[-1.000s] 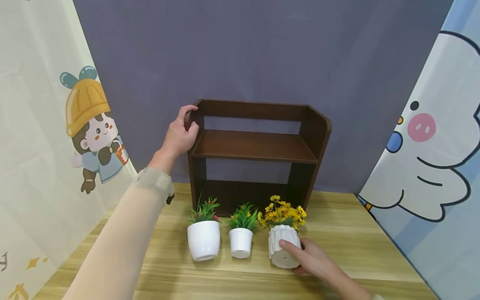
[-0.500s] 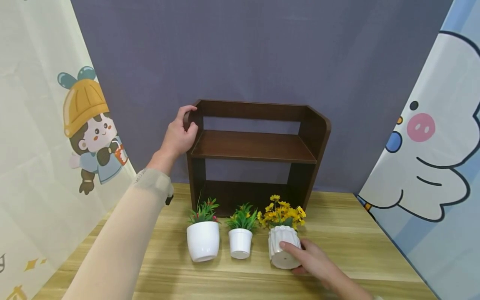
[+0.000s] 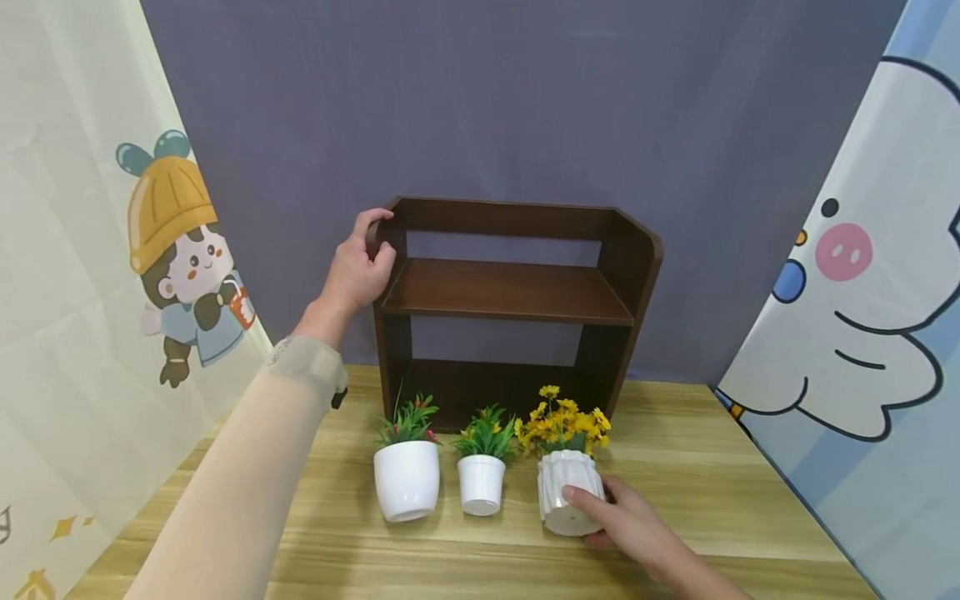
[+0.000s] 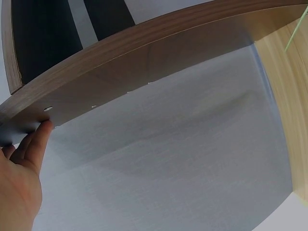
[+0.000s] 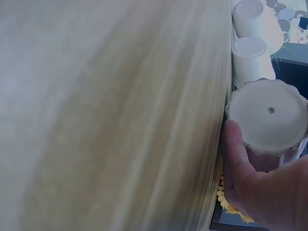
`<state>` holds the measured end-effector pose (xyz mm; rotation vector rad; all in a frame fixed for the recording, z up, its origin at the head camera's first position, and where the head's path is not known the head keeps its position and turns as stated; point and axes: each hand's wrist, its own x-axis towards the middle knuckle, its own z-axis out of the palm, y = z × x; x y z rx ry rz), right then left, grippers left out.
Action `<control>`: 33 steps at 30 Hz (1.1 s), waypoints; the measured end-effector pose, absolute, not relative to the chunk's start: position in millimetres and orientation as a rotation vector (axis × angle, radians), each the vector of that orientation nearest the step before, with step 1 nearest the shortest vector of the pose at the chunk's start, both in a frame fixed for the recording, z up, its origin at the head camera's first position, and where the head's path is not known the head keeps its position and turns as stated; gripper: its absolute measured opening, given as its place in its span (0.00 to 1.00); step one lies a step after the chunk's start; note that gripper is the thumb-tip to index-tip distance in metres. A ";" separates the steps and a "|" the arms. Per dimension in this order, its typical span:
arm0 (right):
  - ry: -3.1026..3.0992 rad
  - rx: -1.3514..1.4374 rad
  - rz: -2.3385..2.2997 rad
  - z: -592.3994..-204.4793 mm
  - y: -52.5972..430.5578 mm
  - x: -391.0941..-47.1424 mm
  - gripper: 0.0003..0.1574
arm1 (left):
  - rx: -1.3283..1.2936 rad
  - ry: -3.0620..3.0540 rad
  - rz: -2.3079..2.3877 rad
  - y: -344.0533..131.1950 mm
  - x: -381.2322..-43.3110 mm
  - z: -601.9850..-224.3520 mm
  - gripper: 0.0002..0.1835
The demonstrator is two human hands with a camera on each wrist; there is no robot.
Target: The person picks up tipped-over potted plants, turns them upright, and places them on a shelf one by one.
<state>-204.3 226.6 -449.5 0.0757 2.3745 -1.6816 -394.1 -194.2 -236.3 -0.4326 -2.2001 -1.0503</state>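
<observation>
My left hand [image 3: 358, 271] grips the upper left side panel of a dark brown two-tier wooden shelf [image 3: 510, 292], thumb on the inner side. In the left wrist view its fingers [image 4: 39, 147] press the panel's outer face. My right hand [image 3: 637, 529] holds a white fluted flowerpot [image 3: 557, 479] of yellow flowers [image 3: 562, 427], thumb on one side of it. The pot is tipped over, its base with a small hole facing me. To its left lie a small white pot [image 3: 482, 485] and a bigger white pot [image 3: 407, 482], both with green plants and bases towards me.
The shelf stands at the back of a light wood-grain table [image 3: 697, 467], before a grey-blue cloth backdrop [image 3: 525, 100]. Printed cartoon cloths hang on both sides, a pale one [image 3: 67, 292] left and a blue-white one [image 3: 885, 350] right. The plants' tops reach close to the shelf's bottom.
</observation>
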 end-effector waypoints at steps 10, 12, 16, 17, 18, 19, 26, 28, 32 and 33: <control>2.377 0.081 -1.729 -450.0 227.9 -204.3 0.54 | -0.429 -2.200 -1.050 -194.7 -393.4 -235.1 0.28; 2.370 0.069 -1.735 -450.1 228.7 -204.9 0.54 | -0.429 -2.201 -1.048 -195.1 -393.6 -235.3 0.28; 2.361 0.035 -1.750 -450.6 230.5 -204.1 0.54 | -0.431 -2.203 -1.041 -195.2 -394.0 -235.5 0.28; 2.363 0.030 -1.754 -451.0 231.0 -203.8 0.53 | -0.432 -2.203 -1.040 -195.1 -394.0 -235.5 0.28; 2.370 0.032 -1.756 -451.1 231.5 -203.3 0.53 | -0.431 -2.202 -1.039 -195.1 -394.1 -235.5 0.28; 2.377 0.033 -1.757 -451.1 231.8 -202.9 0.53 | -0.432 -2.201 -1.039 -194.9 -394.0 -235.4 0.28; 2.402 0.016 -1.777 -450.7 233.0 -200.9 0.50 | -0.440 -2.195 -1.047 -194.0 -393.1 -235.2 0.28; 2.406 0.005 -1.783 -450.8 233.4 -201.2 0.49 | -0.438 -2.195 -1.046 -193.9 -392.7 -235.1 0.28; 2.443 0.008 -1.760 -451.2 234.8 -201.5 0.49 | -0.432 -2.197 -1.041 -193.9 -392.0 -235.0 0.28; 2.452 0.010 -1.752 -451.3 235.2 -201.5 0.48 | -0.430 -2.198 -1.040 -194.0 -391.9 -235.2 0.28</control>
